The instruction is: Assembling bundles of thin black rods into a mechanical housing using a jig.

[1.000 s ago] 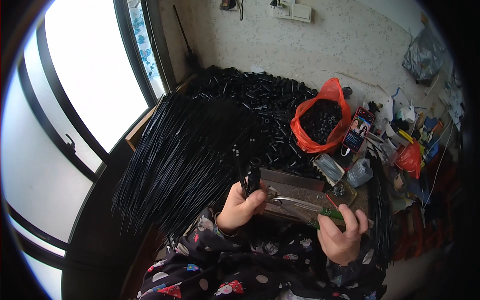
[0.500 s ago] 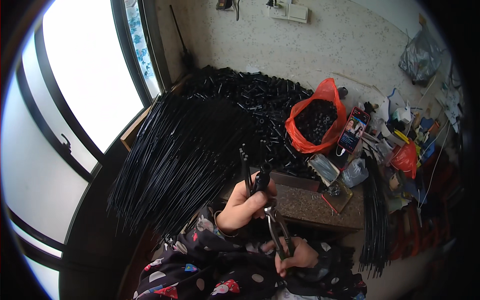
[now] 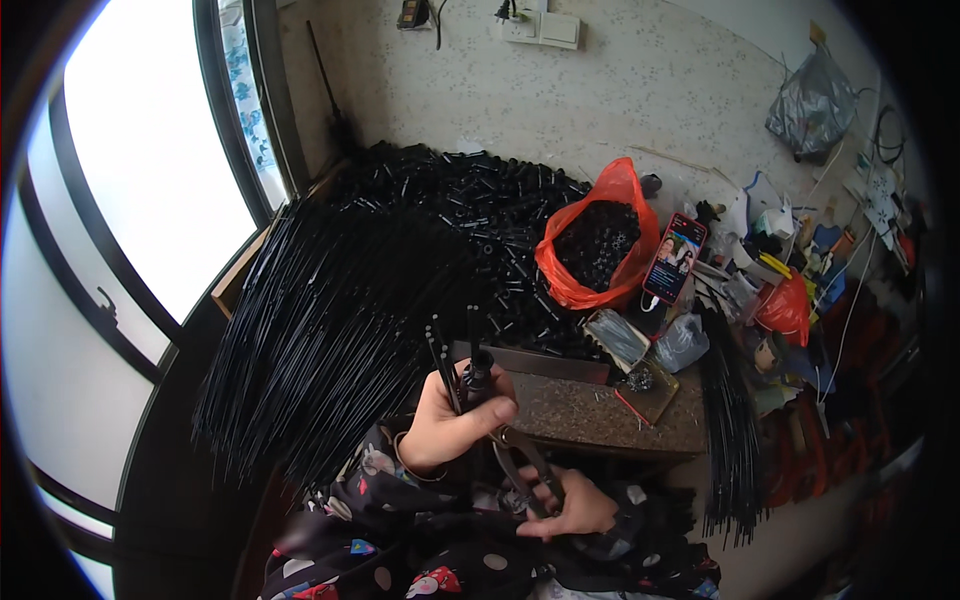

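My left hand (image 3: pixel 450 422) is closed around a black tubular plastic piece (image 3: pixel 477 372) and several thin black rods (image 3: pixel 436 335), whose ends stick up past the fingers. Below it, my right hand (image 3: pixel 578 505) grips the handles of a pair of metal pliers (image 3: pixel 512 440). The pliers' head meets the underside of the left hand, by the thumb, and its jaws are hidden there. Beyond the hands, a broad bundle of long black rods (image 3: pixel 320 340) lies on the left. A heap of short black plastic pieces (image 3: pixel 450 195) spreads behind it.
An orange-red plastic bag (image 3: pixel 565 290) of small black parts stands behind the speckled worktop (image 3: pixel 660 428). Beside it lies a lit phone (image 3: pixel 676 258) with a white cable. More black rods (image 3: pixel 733 440) hang at the right edge. Mixed clutter (image 3: pixel 790 240) fills the far right; a window (image 3: pixel 130 130) stands left.
The whole view has shifted, so most things sit farther left in it. The pliers' head has gone deeper behind the left thumb, and their handles look wider apart.
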The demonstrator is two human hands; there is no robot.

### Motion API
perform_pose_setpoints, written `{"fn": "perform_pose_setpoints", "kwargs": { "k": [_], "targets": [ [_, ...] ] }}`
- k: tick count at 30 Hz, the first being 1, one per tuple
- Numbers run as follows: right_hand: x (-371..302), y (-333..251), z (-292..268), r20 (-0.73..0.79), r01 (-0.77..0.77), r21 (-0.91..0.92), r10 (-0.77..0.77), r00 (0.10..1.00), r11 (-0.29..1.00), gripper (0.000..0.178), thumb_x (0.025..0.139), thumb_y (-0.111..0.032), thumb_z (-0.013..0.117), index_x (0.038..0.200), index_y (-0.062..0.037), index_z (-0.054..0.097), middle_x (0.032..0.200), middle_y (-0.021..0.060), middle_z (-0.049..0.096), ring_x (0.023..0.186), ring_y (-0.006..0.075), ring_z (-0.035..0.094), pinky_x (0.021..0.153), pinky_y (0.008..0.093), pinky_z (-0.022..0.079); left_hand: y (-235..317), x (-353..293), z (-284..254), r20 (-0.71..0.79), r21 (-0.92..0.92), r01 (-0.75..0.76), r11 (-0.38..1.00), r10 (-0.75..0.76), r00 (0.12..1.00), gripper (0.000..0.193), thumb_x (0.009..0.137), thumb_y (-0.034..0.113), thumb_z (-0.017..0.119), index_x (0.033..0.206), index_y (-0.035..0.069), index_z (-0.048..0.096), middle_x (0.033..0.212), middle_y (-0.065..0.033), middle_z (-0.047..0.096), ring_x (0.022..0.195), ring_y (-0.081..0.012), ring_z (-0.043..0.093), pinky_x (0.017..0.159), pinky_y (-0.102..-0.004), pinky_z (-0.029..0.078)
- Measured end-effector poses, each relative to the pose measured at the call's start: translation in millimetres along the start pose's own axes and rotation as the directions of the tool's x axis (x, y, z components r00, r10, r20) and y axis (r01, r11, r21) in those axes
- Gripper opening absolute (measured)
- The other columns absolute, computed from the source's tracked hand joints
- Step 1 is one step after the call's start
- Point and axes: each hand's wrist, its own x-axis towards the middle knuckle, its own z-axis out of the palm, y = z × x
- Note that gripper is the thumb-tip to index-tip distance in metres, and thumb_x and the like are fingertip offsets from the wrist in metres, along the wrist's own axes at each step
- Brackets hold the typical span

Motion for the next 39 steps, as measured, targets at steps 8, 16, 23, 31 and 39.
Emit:
{"fn": "perform_pose_setpoints", "kwargs": {
  "k": [8, 16, 23, 31, 39],
  "targets": [
    [-19, -1, -6, -0.199, 0.263, -0.249, -0.315, 0.928, 0.932, 0.024, 0.081, -0.011, 0.056, 0.098, 0.0064, 0.054, 0.065, 0.0141, 0.056, 0.053, 0.0239, 0.056, 0.053, 0.0302, 0.046, 1, -2, -14, 0.135, 0.029, -0.107, 0.994, 0.102, 0.986, 0.056, 0.051, 0.017, 0.088, 0.094, 0.001, 0.056, 0.09, 0.0015, 0.056, 0.082, -0.0049, 0.05, 0.07, -0.0212, 0.041],
    [5, -1, 3, -0.165, 0.174, -0.213, -0.21, 0.964, 0.962, 0.039, 0.071, -0.004, 0.065, 0.106, 0.0018, 0.047, 0.069, 0.0075, 0.056, 0.056, 0.0151, 0.055, 0.054, 0.0244, 0.044, -6, 1, -10, 0.113, 0.119, -0.116, 0.986, 0.103, 0.988, 0.058, 0.05, 0.02, 0.089, 0.095, 0.001, 0.056, 0.086, 0.0015, 0.055, 0.081, -0.005, 0.049, 0.069, -0.0212, 0.04],
    [-2, 7, 8, -0.284, 0.158, -0.81, -0.614, 0.737, 0.564, 0.034, 0.077, -0.004, 0.06, 0.108, 0.0012, 0.047, 0.08, 0.0093, 0.057, 0.066, 0.0224, 0.057, 0.067, 0.0317, 0.046, 3, -3, -16, 0.099, 0.065, -0.08, 0.995, 0.073, 0.992, 0.05, 0.052, 0.013, 0.087, 0.09, 0.002, 0.057, 0.089, 0.0012, 0.055, 0.08, -0.0058, 0.051, 0.07, -0.0203, 0.041],
    [-5, 4, 2, 0.035, 0.157, 0.299, -0.175, 0.984, 0.941, 0.05, 0.093, -0.01, 0.043, 0.136, 0.0032, 0.022, 0.091, 0.0108, 0.058, 0.074, 0.0162, 0.058, 0.073, 0.0278, 0.046, -5, -1, -5, 0.081, 0.197, -0.137, 0.971, 0.124, 0.989, 0.037, 0.059, 0.012, 0.084, 0.082, 0.005, 0.056, 0.075, 0.0055, 0.05, 0.065, -0.0023, 0.044, 0.056, -0.018, 0.034],
    [-4, 37, 15, -0.054, 0.074, 0.351, -0.058, 0.997, 0.933, 0.033, 0.086, -0.012, 0.058, 0.112, 0.0034, 0.046, 0.072, 0.0068, 0.055, 0.061, 0.0115, 0.052, 0.055, 0.0227, 0.044, -22, 8, 12, 0.03, 0.125, -0.032, 0.992, 0.028, 0.999, 0.032, 0.063, 0.009, 0.081, 0.08, 0.004, 0.055, 0.07, 0.006, 0.05, 0.066, -0.0023, 0.046, 0.057, -0.0179, 0.036]
  ]
}}
